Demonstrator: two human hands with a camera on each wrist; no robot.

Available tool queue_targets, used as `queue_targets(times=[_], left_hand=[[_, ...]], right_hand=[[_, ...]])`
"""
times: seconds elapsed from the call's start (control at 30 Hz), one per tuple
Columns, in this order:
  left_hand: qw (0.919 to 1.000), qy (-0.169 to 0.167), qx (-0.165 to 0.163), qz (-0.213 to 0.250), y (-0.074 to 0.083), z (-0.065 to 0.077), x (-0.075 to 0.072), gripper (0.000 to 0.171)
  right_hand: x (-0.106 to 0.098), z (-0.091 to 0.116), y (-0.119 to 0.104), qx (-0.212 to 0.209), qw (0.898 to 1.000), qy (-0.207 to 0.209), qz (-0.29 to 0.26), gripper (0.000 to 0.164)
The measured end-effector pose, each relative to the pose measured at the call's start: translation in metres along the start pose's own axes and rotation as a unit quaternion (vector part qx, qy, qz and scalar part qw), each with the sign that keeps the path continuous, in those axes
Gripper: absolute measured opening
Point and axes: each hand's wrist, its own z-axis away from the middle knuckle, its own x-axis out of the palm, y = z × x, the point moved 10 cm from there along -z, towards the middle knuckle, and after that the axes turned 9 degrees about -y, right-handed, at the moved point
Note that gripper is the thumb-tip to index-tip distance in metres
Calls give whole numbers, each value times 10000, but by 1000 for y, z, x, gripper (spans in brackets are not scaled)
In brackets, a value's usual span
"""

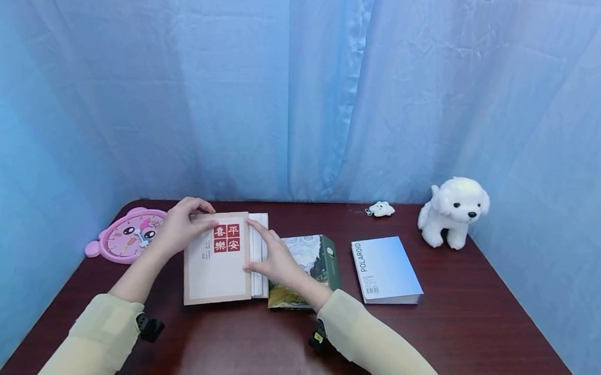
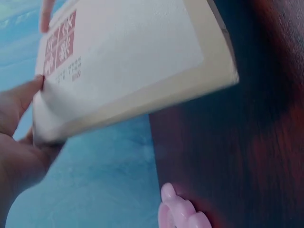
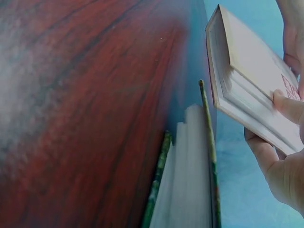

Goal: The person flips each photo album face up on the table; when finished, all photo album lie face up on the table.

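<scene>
A beige photo album (image 1: 203,275) with red Chinese characters on its cover is held between both hands at the table's left-middle. My left hand (image 1: 181,229) grips its upper left edge, thumb on the cover. At the right side, my right hand (image 1: 275,258) holds it by the cover's edge and the white pages. In the right wrist view, the right thumb presses the front of the album (image 3: 254,45) while other fingers lie underneath. Seen from the left wrist, the album (image 2: 137,52) is tilted; whether it touches the table I cannot tell.
A painted-cover book (image 1: 303,254) lies just right of the album, partly behind the right forearm. Farther right lies a blue-white POLAROID book (image 1: 387,270). A pink clock (image 1: 128,234) is at left; a small white toy (image 1: 381,208) and a plush dog (image 1: 455,211) are at back right.
</scene>
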Motion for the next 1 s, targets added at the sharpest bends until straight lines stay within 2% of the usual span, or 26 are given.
queue_targets(times=[0.1,0.23,0.37,0.57,0.7,0.87,1.0], left_hand=[[9996,-88,279,-21,-2,-2,4,23],[9992,-124,382,-11,-11,-4,7,23],[9992,-243,293,78,-21,-4,11,22],[9973,-702,35,219,-40,-6,20,14],[9956,-915,36,178,-46,-8,21,10],[9930,-1155,-147,180,-55,-7,26,11],[9911,-1293,-255,182,-62,-4,32,16]], right_hand=[[5,0,4,81,9998,-141,-66,94],[7,0,6,69,9996,-223,-125,89],[9,-1,9,113,9994,-320,-74,86],[13,-6,17,357,9977,-509,269,88],[16,-11,21,427,9950,-714,549,89],[20,-15,27,388,9893,-1115,852,90],[27,-14,33,353,9827,-1589,881,89]])
